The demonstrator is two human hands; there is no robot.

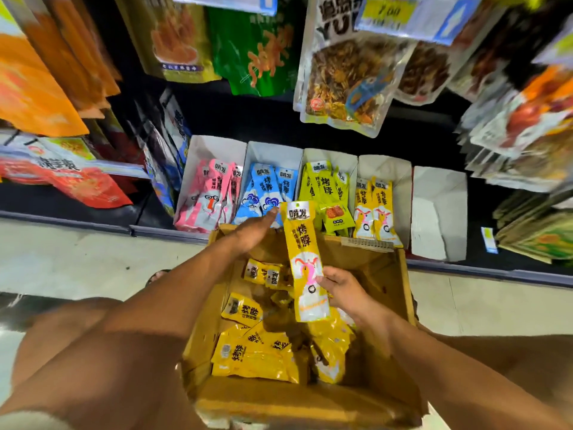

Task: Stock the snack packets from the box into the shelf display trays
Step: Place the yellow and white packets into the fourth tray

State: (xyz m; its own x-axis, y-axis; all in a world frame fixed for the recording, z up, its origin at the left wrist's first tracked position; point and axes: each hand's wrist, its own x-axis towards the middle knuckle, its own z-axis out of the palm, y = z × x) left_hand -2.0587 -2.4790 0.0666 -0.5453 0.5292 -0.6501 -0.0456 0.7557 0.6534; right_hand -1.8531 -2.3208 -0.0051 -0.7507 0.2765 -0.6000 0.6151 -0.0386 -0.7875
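Note:
An open cardboard box [400,293] sits between my knees with several yellow snack packets [248,358] loose inside. My right hand [344,290] pinches one long yellow packet [305,252] by its lower half and holds it upright above the box. My left hand [255,231] reaches forward over the box's far edge, fingers straight, its tips touching the blue packets [263,193]. On the bottom shelf stands a row of white display trays: pink packets [210,193], blue, green packets [325,187], yellow packets [376,209], and an empty tray [438,212] at the right.
Large snack bags hang from pegs above the trays, among them a green bag [260,48] and a clear bag of dark snacks [347,76]. More bags crowd the shelves at left and right. Pale floor tiles [77,259] lie in front of the shelf edge.

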